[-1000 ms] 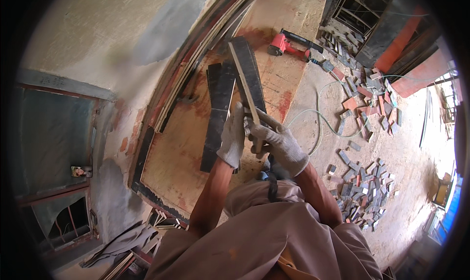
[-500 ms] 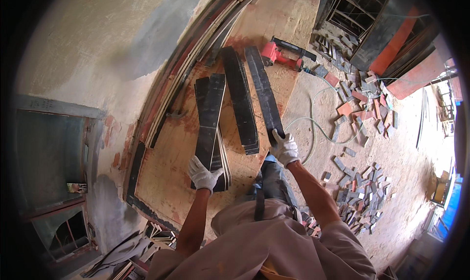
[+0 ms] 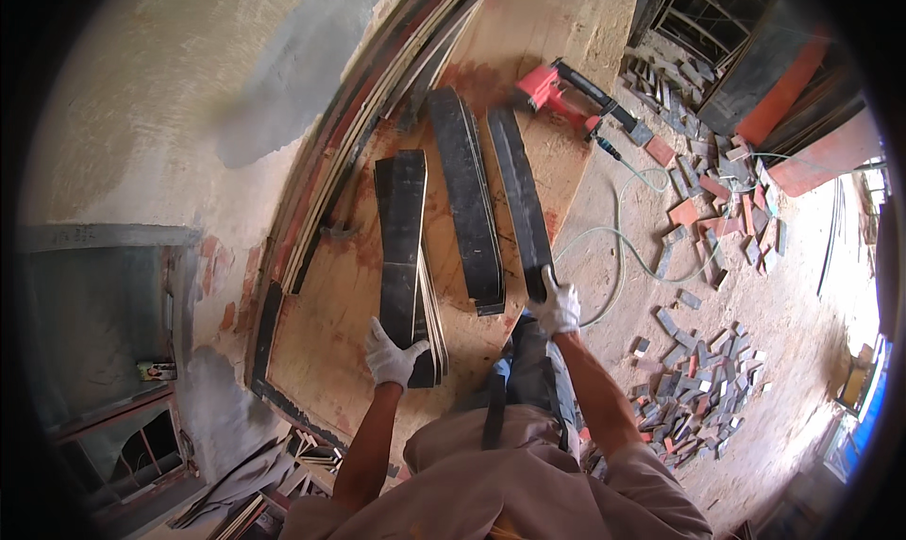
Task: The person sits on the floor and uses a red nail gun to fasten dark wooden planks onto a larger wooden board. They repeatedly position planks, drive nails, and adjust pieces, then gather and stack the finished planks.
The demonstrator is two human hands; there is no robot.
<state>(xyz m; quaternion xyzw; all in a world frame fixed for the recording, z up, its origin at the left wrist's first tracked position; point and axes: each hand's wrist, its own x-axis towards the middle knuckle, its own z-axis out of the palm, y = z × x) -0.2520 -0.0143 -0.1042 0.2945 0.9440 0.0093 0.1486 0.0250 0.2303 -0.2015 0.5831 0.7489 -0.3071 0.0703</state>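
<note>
My left hand (image 3: 389, 356), in a white glove, grips the near left edge of a long black board strip (image 3: 404, 229), its thumb spread across the top. This strip lies over several others, whose pale edges fan out at the right. My gloved right hand (image 3: 557, 309) is closed round the near end of another black strip (image 3: 519, 186), thumb on top. Between them a stack of black strips (image 3: 467, 200) lies untouched. Beyond the right strip's far end rests a red nail gun (image 3: 557, 97) with a black magazine.
The wooden worktop (image 3: 321, 351) is stained red. Long bent boards (image 3: 330, 153) line its left side by the wall. A hammer (image 3: 338, 231) lies left of the strips. A pale hose (image 3: 618, 229) loops down on the right, where small blocks (image 3: 703, 389) litter the floor.
The right strip has come a little toward me with my right hand, away from the nail gun's nose. The left strip's far end has swung slightly left. My view has shifted a little.
</note>
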